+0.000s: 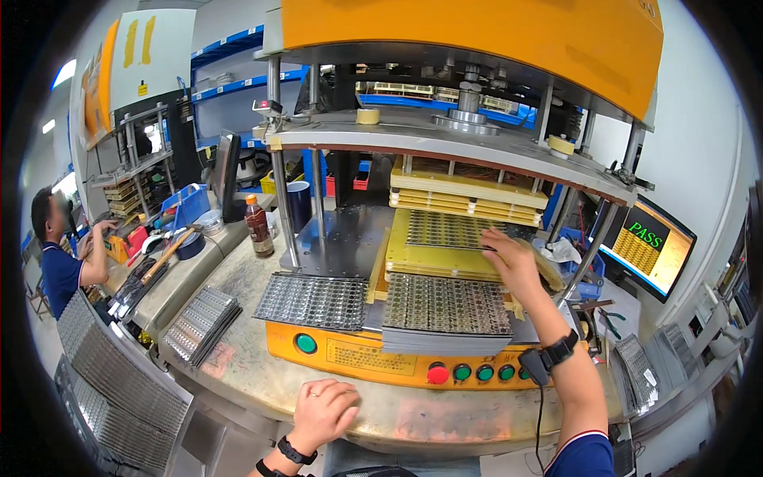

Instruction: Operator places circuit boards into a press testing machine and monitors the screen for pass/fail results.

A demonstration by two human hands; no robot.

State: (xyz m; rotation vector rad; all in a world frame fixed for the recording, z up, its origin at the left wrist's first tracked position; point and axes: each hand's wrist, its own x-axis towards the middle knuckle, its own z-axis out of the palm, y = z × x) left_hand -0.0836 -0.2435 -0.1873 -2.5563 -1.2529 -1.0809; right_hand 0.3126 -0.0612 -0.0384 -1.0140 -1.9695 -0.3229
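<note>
- Black-framed monitor [648, 248]: large green lettering; yellow rectangular label [370, 357]: dark print.
- Right hand [513, 258], fingers extended, at silver patterned panel [441, 230] on yellow plate [429, 258]; cannot tell whether pinching.
- Left hand [324, 413] half-open, above beige worktable [258, 378].

Light is bright (edges bowed), distance perhaps soft.

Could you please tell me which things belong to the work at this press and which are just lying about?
Likely part of the work:
flat yellow rectangular fixture
silvery rectangular patterned panel on it, by the right hand
silvery panel stack in front

Probably just lying about:
orange-capped brown bottle
green-handled pliers
</note>
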